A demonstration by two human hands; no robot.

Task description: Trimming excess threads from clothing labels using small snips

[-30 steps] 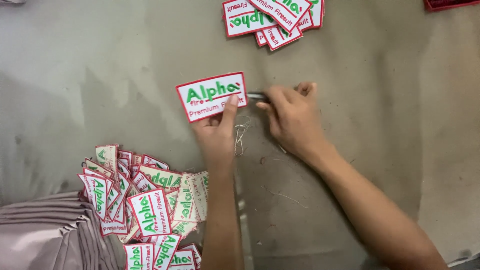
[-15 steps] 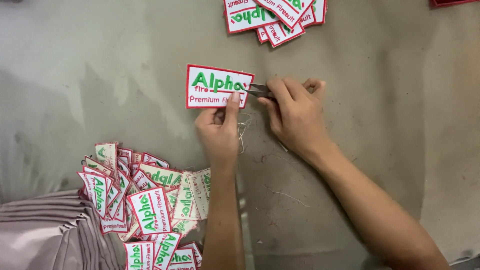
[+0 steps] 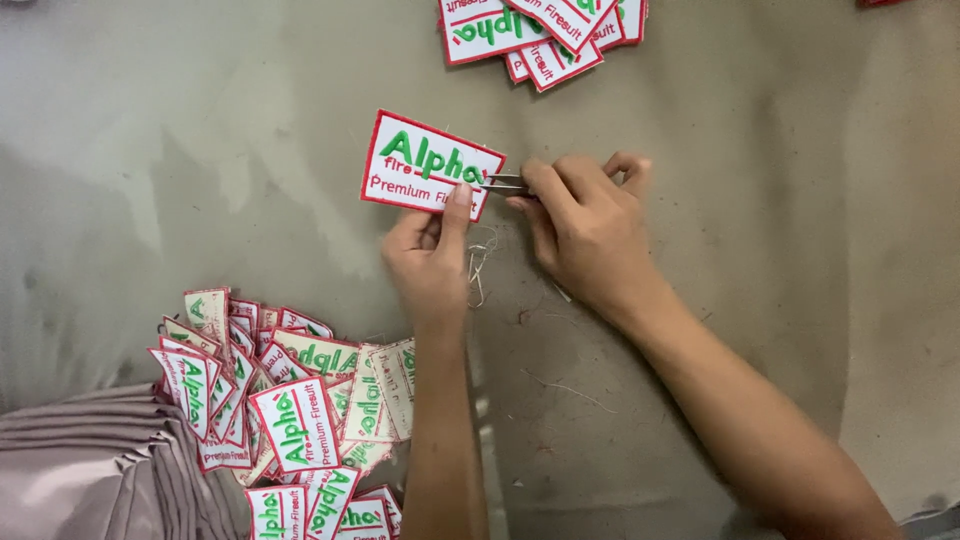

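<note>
Fingers of the left hand [image 3: 428, 262] pinch one white patch [image 3: 430, 165] with a red edge and green and red stitched letters, the thumb pressing on its lower right part. That patch is held a little tilted, above the grey-green table [image 3: 200, 140], near the middle of the view. Fingers of the right hand [image 3: 585, 225] are closed around small metal tweezers [image 3: 503, 182], and the thin tips touch the right edge of the same patch. Both hands are very close together, almost touching. Just under them lies a little tangle of loose pale threads [image 3: 478, 262] on the table, between the two wrists. More bits of thread [image 3: 560, 388] lie farther down, beside the right arm. At the lower left sits a big messy pile of patches [image 3: 280, 410] of the same kind, some face up and some turned over, right beside the left arm and partly hidden by it. A stack of folded pinkish-grey cloth [image 3: 90, 470] fills the bottom left corner and touches that pile. At the top of the view, well apart from the hands, lies a smaller heap of patches [image 3: 540, 30], cut off by the picture edge. A small red thing [image 3: 885, 3] peeks in at the top right corner, too little of it showing to tell what it is. Nothing lies between the hands and the held patch.
</note>
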